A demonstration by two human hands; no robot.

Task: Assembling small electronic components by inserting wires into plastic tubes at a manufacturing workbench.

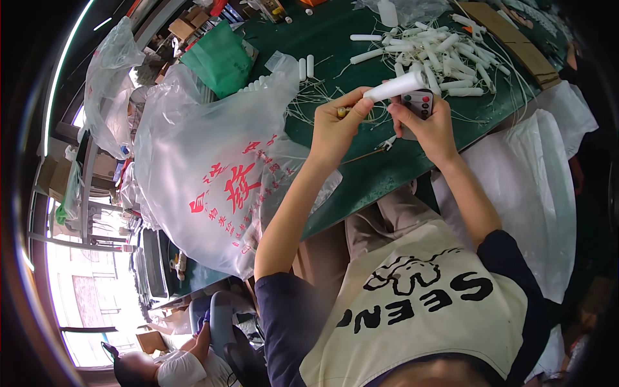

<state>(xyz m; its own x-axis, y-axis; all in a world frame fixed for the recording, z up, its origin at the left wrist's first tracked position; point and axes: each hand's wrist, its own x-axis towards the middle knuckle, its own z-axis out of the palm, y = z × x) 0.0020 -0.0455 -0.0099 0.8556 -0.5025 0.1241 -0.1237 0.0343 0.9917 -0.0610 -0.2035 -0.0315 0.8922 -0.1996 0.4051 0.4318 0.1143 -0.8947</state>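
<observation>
Green tabletop [377, 175], with a white tube [403, 84] and a remote control [419, 103] in hand

Twelve o'clock points straight away from the person, and every direction is counted from the two hands, which meet over the tabletop. The left hand [340, 121] is closed on the near end of the white tube, thumb and fingers pinching it, so that the tube slants toward two o'clock. A small yellowish piece [342, 112] shows at its fingers; how it is held is unclear. The right hand [431, 126] is clamped around the remote control, a grey one with red and dark buttons, just below the tube's far end.

At six o'clock, just under the hands, a small white connector [387, 144] lies on the tabletop. Between one and two o'clock spreads a heap of white tubes [445, 58] with thin wires, and past it, at two o'clock, is a strip of brown cardboard [509, 39]. Two more white sticks [302, 69] lie side by side at ten o'clock. A large clear plastic bag [180, 148] with red print fills the side between eight and nine, with a green bag [216, 58] behind it, between nine and ten. At four o'clock hangs a white plastic sack [535, 193]. Farther off, at seven o'clock, sits another person [184, 371] in a white top.
</observation>
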